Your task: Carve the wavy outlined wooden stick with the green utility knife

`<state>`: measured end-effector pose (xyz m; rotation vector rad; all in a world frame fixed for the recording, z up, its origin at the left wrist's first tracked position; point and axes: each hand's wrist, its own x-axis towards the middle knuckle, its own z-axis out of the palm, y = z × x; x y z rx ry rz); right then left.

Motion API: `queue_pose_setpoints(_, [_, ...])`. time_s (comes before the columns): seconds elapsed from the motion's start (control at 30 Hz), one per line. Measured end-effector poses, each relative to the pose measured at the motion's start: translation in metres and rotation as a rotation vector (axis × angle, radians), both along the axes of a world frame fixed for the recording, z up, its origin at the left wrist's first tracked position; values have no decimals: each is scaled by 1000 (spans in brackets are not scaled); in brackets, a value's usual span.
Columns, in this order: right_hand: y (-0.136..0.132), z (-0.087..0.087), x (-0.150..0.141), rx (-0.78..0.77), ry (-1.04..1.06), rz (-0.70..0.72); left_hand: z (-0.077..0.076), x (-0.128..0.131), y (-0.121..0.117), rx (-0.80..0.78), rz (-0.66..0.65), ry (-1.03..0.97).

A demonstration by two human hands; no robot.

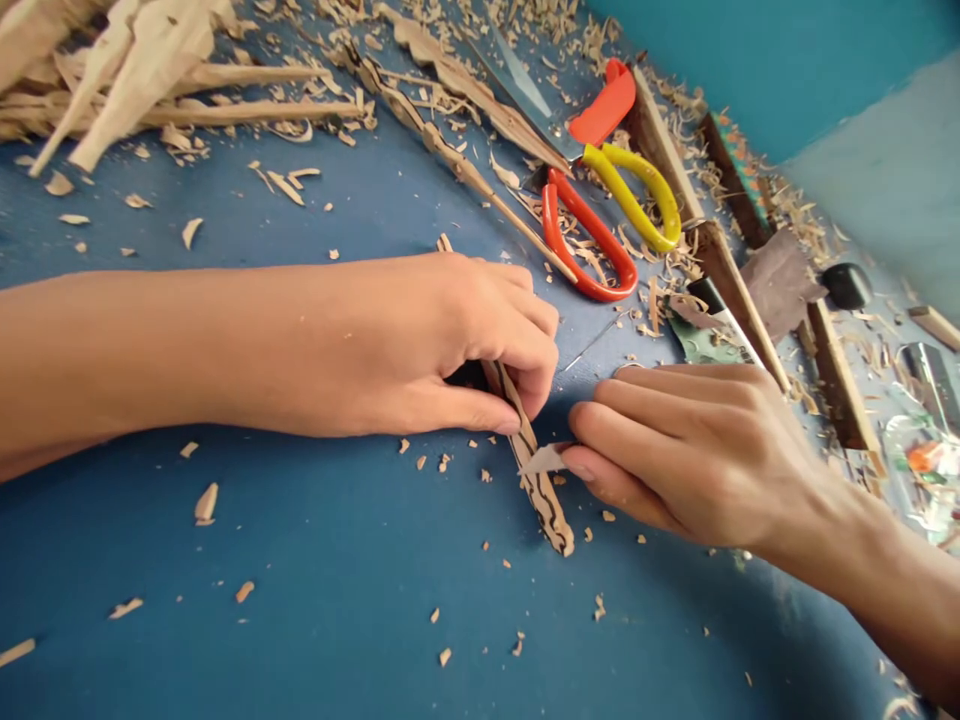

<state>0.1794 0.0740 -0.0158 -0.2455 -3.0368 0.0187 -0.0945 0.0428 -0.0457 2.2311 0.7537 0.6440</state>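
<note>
A slim carved wooden stick with wavy black lines lies slanted on the blue table. My left hand pinches it near the middle between thumb and fingers, and its far tip shows above the knuckles. Closed around a knife is my right hand; the handle is hidden in the fist. Only the short pale knife blade shows, its tip against the stick just below my left thumb. Small wood chips lie around the stick.
Scissors with red and yellow handles lie beyond my hands, beside another carved stick. Wooden blanks are piled at the far left. Several wooden bars, sandpaper and shavings crowd the right, along a teal wall.
</note>
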Motion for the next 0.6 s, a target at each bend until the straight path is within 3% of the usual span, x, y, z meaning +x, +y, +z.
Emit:
queue_pose_setpoints(0.2, [3,0,-5,45,7,62,-5,0,2,20,-17,-77])
queue_pose_setpoints(0.33, [8,1,-7,41,-16,112,-3,-1,2,5,-32,-19])
queue_pose_setpoints(0.6, [23,2,-16,-116,-129,206,-1,0,6,-242,20,-110])
